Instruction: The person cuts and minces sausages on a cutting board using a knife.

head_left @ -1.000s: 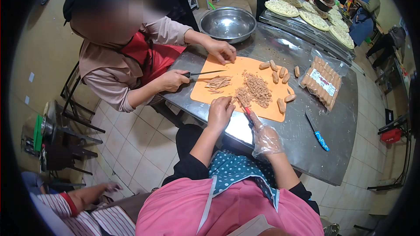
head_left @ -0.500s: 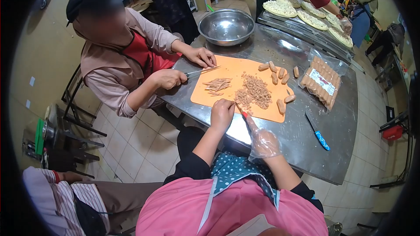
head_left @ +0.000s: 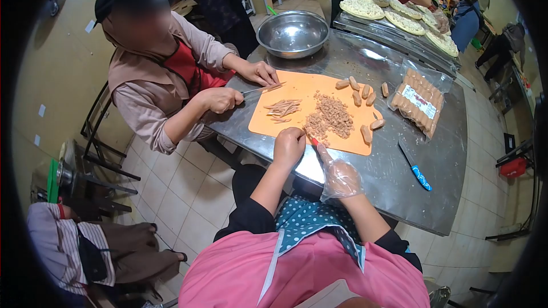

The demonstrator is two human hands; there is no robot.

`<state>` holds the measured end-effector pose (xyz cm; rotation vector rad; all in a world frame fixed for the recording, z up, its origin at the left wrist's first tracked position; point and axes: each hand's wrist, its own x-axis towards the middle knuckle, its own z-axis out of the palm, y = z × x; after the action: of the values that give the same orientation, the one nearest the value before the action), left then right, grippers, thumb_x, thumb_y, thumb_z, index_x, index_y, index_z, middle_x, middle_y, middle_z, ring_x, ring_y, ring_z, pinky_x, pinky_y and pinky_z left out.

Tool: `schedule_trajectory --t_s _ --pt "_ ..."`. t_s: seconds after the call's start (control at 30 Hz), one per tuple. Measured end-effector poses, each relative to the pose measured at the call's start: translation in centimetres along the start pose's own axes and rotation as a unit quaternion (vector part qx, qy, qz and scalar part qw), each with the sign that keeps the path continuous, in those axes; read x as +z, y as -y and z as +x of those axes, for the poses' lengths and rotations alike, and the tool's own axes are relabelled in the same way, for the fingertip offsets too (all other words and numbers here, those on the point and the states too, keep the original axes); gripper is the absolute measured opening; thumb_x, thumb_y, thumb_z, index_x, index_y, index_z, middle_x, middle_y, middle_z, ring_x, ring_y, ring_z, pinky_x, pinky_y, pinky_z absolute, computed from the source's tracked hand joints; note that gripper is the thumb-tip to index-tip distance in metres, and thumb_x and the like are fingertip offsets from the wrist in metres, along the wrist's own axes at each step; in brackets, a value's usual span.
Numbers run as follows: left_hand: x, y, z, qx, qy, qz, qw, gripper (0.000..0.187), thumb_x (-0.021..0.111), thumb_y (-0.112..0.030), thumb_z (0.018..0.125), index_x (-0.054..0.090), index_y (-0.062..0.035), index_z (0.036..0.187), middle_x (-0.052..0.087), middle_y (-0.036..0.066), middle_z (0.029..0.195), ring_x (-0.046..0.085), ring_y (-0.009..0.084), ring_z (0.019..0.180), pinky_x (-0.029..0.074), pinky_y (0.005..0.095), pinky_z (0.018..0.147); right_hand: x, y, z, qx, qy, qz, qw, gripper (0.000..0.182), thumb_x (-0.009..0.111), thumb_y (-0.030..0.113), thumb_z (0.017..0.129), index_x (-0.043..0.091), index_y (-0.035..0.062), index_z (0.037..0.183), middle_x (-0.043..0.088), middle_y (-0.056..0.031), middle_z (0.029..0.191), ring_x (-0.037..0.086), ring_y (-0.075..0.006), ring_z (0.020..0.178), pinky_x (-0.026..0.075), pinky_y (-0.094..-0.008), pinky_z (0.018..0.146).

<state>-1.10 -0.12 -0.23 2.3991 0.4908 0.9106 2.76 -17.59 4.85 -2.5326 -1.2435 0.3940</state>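
My right hand (head_left: 342, 178), in a clear plastic glove, is closed round a red-handled knife (head_left: 314, 142) at the near edge of the orange cutting board (head_left: 264, 124). Beside the blade is my bare left hand (head_left: 289, 147), its fingers curled together on the board's edge; whatever they pinch is hidden. Just beyond both hands lies a heap of diced sausage (head_left: 335, 117). Thin sausage strips (head_left: 282, 108) lie to its left. Several short sausage pieces (head_left: 357, 98) sit along the right of the board.
Across the corner, a co-worker's hands (head_left: 222, 100) work with another knife (head_left: 264, 88) on the same board. A blue-handled knife (head_left: 421, 178) and a sausage pack (head_left: 418, 102) lie right. A steel bowl (head_left: 292, 33) stands behind; topped dough rounds (head_left: 362, 8) fill trays at the back.
My gloved hand and the red-handled knife have shifted slightly up and left. The co-worker across has moved the blade a little. A person at lower left has changed position. The view has shifted slightly.
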Motion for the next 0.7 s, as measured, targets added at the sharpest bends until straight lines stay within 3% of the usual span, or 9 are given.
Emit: schedule_trajectory --t_s 0.27,0.5,0.57,0.7 --pt "0.5 0.2 0.1 -0.003 -0.006 0.017 1.000 0.007 0.063 -0.007 0.068 0.063 -0.0001 0.067 0.061 0.015 0.068 0.060 0.0304 0.066 0.048 0.0377 0.063 -1.6 -0.1 -2.1 0.025 0.044 -0.039 0.998 0.061 0.048 0.012 0.084 0.026 0.0237 0.139 0.061 -0.0241 0.073 0.062 -0.0391 0.068 0.047 -0.0482 0.061" --pt "0.8 -0.1 0.2 -0.001 0.015 -0.029 0.999 0.008 0.063 -0.009 0.070 0.064 -0.0005 0.070 0.062 0.015 0.068 0.061 0.0285 0.064 0.048 0.0352 0.061 -1.5 -0.8 -1.8 0.043 0.017 0.012 0.999 0.060 0.047 0.013 0.085 0.025 0.0269 0.139 0.059 -0.0237 0.070 0.061 -0.0391 0.066 0.046 -0.0480 0.059" --pt "0.7 -0.3 0.1 -0.018 0.017 -0.031 0.999 0.009 0.063 -0.009 0.071 0.064 -0.0001 0.071 0.062 0.015 0.068 0.061 0.0272 0.063 0.049 0.0345 0.060 -1.9 -0.4 -1.2 0.042 0.035 0.001 0.999 0.074 0.054 0.008 0.075 0.023 0.0219 0.141 0.061 -0.0229 0.078 0.062 -0.0381 0.071 0.049 -0.0470 0.063" --pt "0.2 -0.9 0.0 -0.037 0.017 -0.046 0.998 0.011 0.062 -0.009 0.072 0.064 0.0011 0.075 0.063 0.014 0.070 0.062 0.0237 0.060 0.050 0.0323 0.059 -1.3 -0.7 -0.4 0.035 0.050 0.001 0.998 0.076 0.055 0.009 0.074 0.023 0.0222 0.141 0.061 -0.0224 0.078 0.063 -0.0374 0.072 0.049 -0.0463 0.064"
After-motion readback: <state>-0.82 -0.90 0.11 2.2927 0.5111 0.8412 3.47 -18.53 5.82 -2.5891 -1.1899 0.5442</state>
